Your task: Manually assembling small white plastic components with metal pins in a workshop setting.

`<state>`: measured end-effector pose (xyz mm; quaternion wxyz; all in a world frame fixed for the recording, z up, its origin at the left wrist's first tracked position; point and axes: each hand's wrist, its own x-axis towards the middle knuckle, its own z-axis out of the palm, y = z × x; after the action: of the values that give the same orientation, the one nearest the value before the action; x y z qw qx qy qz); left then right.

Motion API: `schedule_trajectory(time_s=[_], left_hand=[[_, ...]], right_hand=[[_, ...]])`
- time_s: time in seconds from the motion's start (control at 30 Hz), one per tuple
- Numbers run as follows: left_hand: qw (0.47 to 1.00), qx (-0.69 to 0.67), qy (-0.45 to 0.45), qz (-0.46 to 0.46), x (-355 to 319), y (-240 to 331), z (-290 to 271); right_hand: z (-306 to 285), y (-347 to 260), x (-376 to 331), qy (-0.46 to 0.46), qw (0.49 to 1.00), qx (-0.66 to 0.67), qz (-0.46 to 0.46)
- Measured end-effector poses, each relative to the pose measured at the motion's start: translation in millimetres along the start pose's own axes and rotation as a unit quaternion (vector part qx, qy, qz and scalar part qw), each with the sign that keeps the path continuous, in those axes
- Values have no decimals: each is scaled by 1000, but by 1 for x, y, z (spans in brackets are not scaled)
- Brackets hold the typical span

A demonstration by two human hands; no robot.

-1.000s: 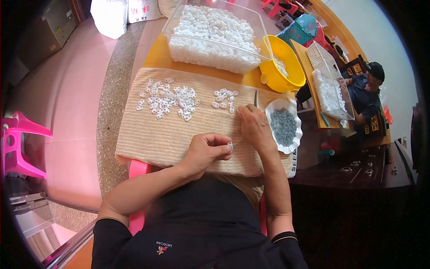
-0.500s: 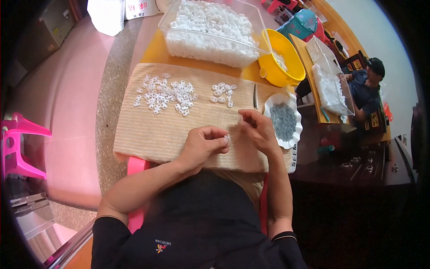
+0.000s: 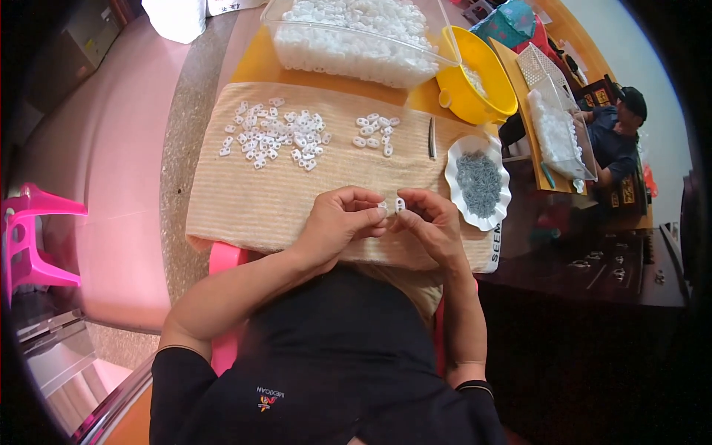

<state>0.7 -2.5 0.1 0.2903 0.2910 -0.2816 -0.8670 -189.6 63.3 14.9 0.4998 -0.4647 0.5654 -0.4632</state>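
Over the near part of a beige striped towel (image 3: 245, 200), my two hands almost meet. My left hand (image 3: 343, 222) pinches a small white plastic piece (image 3: 383, 207), mostly covered by thumb and finger. Between the thumb and forefinger of my right hand (image 3: 432, 225) is a white two-hole plastic piece (image 3: 400, 204), held upright. Beyond them lie a larger heap of similar white pieces (image 3: 271, 135) at the left and a smaller group (image 3: 377, 132) to its right. A scalloped white dish (image 3: 452, 169) holding thin grey pins (image 3: 478, 183) sits beside my right hand.
A clear bin (image 3: 348, 67) full of white pieces and a yellow basin (image 3: 482, 67) stand at the back. A dark slim tool (image 3: 432, 139) lies on the towel. At the right, a person (image 3: 619, 137) sits by another bin (image 3: 556, 141). A pink stool (image 3: 33, 237) is at left.
My right hand has come down and in toward my left, bringing its white piece beside the other. The whole view has shifted slightly, so the towel appears higher.
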Motion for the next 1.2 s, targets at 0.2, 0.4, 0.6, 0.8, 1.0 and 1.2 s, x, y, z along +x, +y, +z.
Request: schedule_trajectory(time_s=[0.2, 0.4, 0.6, 0.8, 1.0, 1.2], left_hand=[[1000, -2, -6, -1, 1, -2, -1], [1000, 3, -7, -5, 1, -2, -2], [1000, 10, -8, -8, 1, -1, -1], [1000, 13, -12, -8, 0, -1, -1], [1000, 25, -14, -4, 1, -2, -1], [999, 31, -24, -5, 1, -3, -2]], right_hand=[[2, -1, -1, -10, 1000, 17, -9], [0, 5, -1, -10, 999, 27, -13], [0, 6, -2, 5, 1000, 22, -8], [1, 6, -1, 3, 1000, 24, -16], [1, 8, -2, -6, 999, 41, -26], [2, 8, -3, -8, 999, 43, -11]])
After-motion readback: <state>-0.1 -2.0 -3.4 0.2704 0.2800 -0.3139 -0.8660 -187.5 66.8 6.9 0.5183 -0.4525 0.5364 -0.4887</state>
